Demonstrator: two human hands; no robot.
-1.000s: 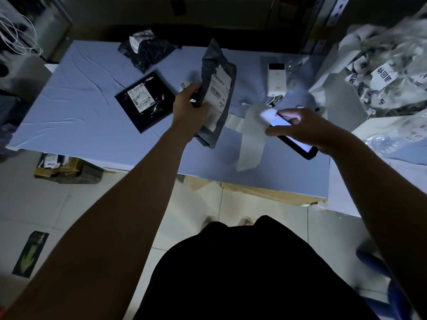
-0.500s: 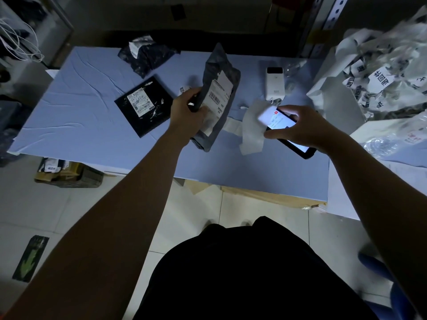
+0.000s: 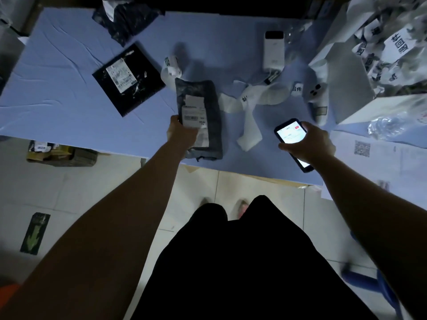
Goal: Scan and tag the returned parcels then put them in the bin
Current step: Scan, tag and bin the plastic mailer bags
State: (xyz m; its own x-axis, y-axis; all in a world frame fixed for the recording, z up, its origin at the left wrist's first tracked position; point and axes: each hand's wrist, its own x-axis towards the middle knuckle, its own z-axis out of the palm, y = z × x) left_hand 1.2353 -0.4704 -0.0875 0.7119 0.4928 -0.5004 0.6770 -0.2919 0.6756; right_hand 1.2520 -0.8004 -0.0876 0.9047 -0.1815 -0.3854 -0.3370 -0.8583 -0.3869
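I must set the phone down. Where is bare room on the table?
Bare: the left part of the table, beside the black flat parcel, and the far middle between crumpled black bag and power bank. Crowded: the right, with label strips and paper pile.

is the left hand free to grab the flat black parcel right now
Probably not yet: the left hand grips the grey parcel. The flat black parcel lies uncovered on the table to its left, nothing between them, so it looks reachable once that hand lets go.
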